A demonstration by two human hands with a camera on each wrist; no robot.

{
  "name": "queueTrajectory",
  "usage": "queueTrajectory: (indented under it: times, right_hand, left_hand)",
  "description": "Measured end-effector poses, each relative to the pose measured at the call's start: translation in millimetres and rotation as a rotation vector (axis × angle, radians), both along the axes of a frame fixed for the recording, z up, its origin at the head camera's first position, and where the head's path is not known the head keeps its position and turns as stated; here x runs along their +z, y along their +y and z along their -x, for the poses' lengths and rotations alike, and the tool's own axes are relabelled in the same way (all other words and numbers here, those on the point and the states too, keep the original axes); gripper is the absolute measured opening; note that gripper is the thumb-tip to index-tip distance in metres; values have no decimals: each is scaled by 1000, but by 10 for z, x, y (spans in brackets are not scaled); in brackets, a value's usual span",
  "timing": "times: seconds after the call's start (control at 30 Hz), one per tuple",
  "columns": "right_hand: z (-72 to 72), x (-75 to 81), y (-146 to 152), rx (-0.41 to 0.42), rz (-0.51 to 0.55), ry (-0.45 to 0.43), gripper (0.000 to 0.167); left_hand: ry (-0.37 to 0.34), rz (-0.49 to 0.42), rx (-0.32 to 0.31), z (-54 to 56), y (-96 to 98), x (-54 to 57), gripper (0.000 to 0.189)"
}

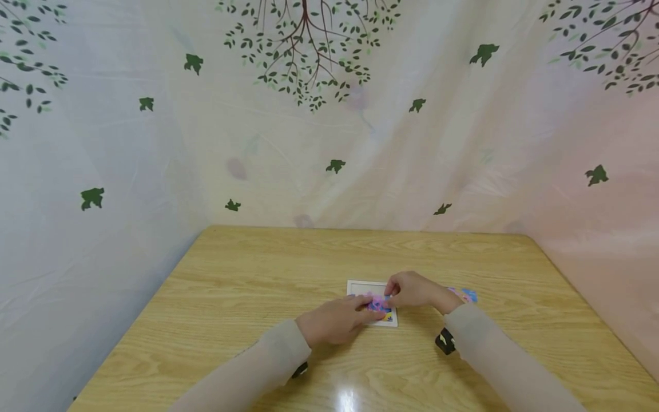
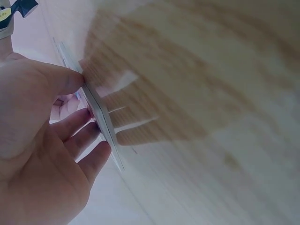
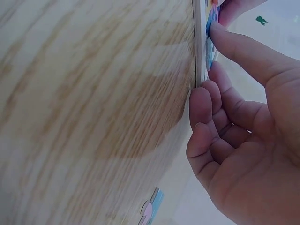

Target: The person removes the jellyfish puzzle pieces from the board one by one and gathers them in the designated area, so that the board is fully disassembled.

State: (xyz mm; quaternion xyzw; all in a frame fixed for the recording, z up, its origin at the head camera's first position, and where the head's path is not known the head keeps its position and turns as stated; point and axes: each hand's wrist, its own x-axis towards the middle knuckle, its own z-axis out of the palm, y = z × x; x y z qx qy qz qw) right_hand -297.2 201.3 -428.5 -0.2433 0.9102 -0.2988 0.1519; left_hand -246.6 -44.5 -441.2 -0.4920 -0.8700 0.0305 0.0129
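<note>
A shallow white puzzle tray lies on the table, its upper part bare and its lower part filled with a pink, purple and blue picture. My left hand reaches over the tray from the left, fingers extended and resting on the picture; in the left wrist view its thumb and fingertips lie along the tray's edge. At the tray's right side is my right hand. Its thumb and index finger pinch a blue puzzle piece at the tray's rim, while the other fingers curl beside the edge.
More colourful puzzle pieces lie on the wooden table to the right, partly behind the right wrist. Pale curtains with a leaf print stand behind the table and along both sides.
</note>
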Motion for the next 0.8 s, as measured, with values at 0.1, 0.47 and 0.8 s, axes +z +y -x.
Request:
queueTrajectory:
  times: [0.1,0.47,0.8]
  right_hand:
    - [-2,-3,1,-3,-1,2,19]
    - [-6,-14,5,-5,22,14,20]
    - [-23,1,27,76,74,37,17]
  left_hand:
    - [2,3,-3,3,1,-3,45]
    - [-1,9,2,5,1,-18,45]
    - [-30,22,16,2,3,-10,47]
